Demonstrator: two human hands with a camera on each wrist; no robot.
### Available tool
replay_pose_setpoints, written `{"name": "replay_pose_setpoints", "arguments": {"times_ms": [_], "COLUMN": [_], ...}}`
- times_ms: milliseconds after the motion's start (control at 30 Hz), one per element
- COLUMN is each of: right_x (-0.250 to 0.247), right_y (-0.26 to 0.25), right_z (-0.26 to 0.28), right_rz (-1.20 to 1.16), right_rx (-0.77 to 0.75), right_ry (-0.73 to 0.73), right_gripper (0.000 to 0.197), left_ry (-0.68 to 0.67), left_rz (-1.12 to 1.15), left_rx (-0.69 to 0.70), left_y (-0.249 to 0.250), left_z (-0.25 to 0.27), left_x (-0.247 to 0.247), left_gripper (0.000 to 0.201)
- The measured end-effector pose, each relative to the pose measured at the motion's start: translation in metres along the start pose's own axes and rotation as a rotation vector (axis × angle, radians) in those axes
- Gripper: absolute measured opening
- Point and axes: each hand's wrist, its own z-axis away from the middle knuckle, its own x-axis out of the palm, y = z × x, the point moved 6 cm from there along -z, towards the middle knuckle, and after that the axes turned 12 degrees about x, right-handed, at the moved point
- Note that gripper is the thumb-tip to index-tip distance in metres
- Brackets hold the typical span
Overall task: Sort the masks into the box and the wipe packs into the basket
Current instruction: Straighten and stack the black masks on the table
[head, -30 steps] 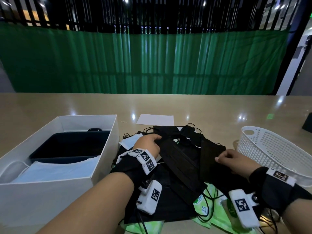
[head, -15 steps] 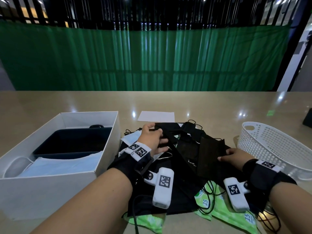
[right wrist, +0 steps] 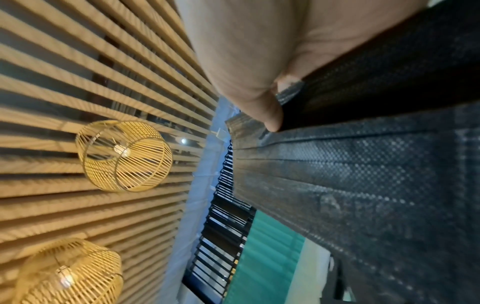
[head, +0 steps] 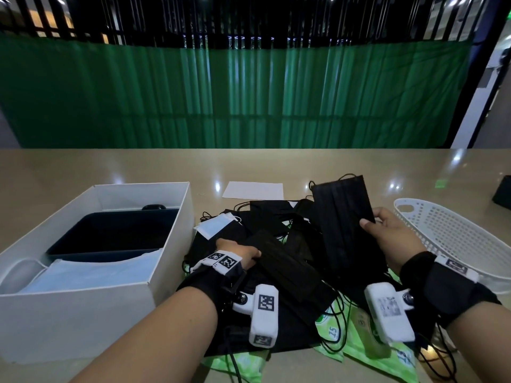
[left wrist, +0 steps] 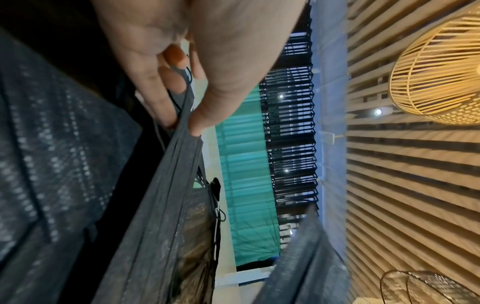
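A heap of black masks [head: 271,225] lies on the table between the white box [head: 171,239] and the white basket [head: 453,239]. My right hand [head: 387,233] pinches one black mask [head: 343,217] and holds it upright above the heap; its thumb [right wrist: 270,115] presses the fabric [right wrist: 363,185]. My left hand [head: 240,255] pinches the edge of another black mask [head: 287,266], still low on the heap; the thumb and fingers [left wrist: 182,115] clamp its pleated edge [left wrist: 166,205]. Green wipe packs [head: 359,344] peek out under the pile at the near edge.
The box holds a dark tray [head: 110,233] and light blue masks [head: 91,275]. A light blue mask [head: 213,228] lies beside the box. A white paper sheet [head: 253,190] lies behind the heap. A dark object [head: 503,192] sits at the far right edge.
My right hand has lifted its black mask up off the heap. My left hand slid nearer and lower and now pinches another black mask.
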Motion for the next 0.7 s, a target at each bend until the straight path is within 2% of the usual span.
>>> {"name": "replay_pose_setpoints", "arguments": {"times_ms": [67, 200, 267, 333, 400, 533, 567, 633, 700], "right_x": [0.009, 0.026, 0.032, 0.035, 0.036, 0.035, 0.035, 0.035, 0.038], "right_y": [-0.006, -0.004, 0.001, 0.006, 0.010, 0.010, 0.009, 0.006, 0.003], "right_z": [0.004, 0.008, 0.009, 0.009, 0.009, 0.012, 0.012, 0.014, 0.016], "right_rz": [-0.104, -0.140, -0.117, -0.104, -0.110, -0.125, -0.132, -0.154, -0.190], "right_rx": [0.001, 0.016, 0.029, 0.049, 0.076, 0.107, 0.108, 0.110, 0.116], "right_ry": [-0.066, -0.157, -0.183, -0.198, -0.207, -0.222, -0.224, -0.233, -0.245], "right_gripper": [0.015, 0.016, 0.016, 0.016, 0.016, 0.016, 0.015, 0.015, 0.014], "left_ry": [-0.003, -0.028, -0.015, -0.002, -0.044, -0.109, -0.136, -0.177, -0.198], "left_rz": [0.084, 0.322, 0.297, 0.149, 0.030, -0.059, -0.052, 0.021, 0.176], "left_rx": [-0.036, -0.065, -0.063, -0.042, -0.039, -0.008, 0.013, 0.046, 0.040], "left_y": [-0.002, 0.008, 0.009, 0.008, 0.006, 0.004, 0.006, 0.010, 0.016], "left_z": [-0.001, 0.011, 0.014, 0.013, 0.013, 0.014, 0.015, 0.017, 0.022], "left_x": [0.003, 0.014, 0.017, 0.017, 0.020, 0.022, 0.023, 0.024, 0.023], "left_gripper": [0.047, 0.054, 0.068, 0.073, 0.063, 0.022, 0.016, 0.022, 0.012]}}
